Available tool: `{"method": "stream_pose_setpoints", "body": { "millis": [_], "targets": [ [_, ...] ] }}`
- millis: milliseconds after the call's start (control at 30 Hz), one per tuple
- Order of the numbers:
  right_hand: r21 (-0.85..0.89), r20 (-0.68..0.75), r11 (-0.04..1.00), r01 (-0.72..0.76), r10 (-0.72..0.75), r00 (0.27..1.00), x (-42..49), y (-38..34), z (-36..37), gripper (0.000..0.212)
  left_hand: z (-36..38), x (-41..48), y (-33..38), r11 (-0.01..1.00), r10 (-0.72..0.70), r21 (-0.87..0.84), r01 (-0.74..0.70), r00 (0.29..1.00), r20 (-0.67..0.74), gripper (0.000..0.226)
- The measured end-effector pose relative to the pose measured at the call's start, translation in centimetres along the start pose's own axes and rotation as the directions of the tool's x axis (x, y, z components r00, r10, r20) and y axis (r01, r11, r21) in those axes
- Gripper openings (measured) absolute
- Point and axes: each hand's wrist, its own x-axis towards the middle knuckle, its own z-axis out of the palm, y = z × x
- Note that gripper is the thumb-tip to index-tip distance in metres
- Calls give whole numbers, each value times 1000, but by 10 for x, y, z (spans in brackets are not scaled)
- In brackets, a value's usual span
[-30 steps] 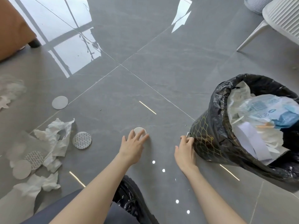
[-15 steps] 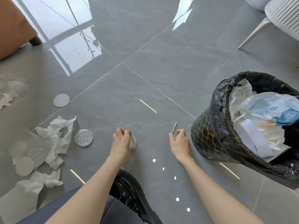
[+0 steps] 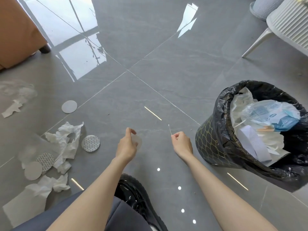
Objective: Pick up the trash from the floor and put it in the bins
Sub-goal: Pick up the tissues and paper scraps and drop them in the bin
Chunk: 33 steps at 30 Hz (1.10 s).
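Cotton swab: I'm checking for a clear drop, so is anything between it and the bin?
Nothing visible does. The right hand pinches the cotton swab beside the bin, with only bare floor between them. The bin's mouth is open, though well filled with trash.

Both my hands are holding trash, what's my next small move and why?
Probably carry both pieces to the black-bagged bin and drop them in: your left hand grips a round pad, your right hand pinches a thin stick, and the bin stands open just beside the right hand.
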Motion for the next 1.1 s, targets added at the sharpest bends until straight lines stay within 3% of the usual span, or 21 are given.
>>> {"method": "stream_pose_setpoints", "body": {
  "millis": [100,233,433,533,633,800,933,1100],
  "targets": [
    [165,-58,973,159,-151,987,-24,-20,-26,13,-18,3,36,973,-46,-230,20,993,-111,30],
    [329,-204,878,347,-293,934,-56,-51,-78,14,-47,-6,98,895,14,-438,-89,985,-170,17],
    [325,-415,805,497,-351,839,-99,-55,-173,14,-63,-55,192,693,204,-664,-280,960,-191,15],
    [249,-499,852,461,-295,815,-110,-25,-218,14,-48,-86,228,646,317,-695,-315,940,-131,16],
    [147,-538,931,335,-209,816,-117,15,-247,14,-18,-105,245,665,406,-673,-324,913,-38,16],
    [105,-497,982,157,-85,864,-122,58,-247,15,21,-116,242,750,424,-610,-257,894,144,46],
    [134,-495,972,193,-104,863,-133,60,-242,19,19,-127,236,782,487,-559,-276,830,272,54],
    [149,-416,953,265,-182,891,-140,28,-236,19,-28,-125,248,768,524,-534,-354,827,205,50]
  ]
}}
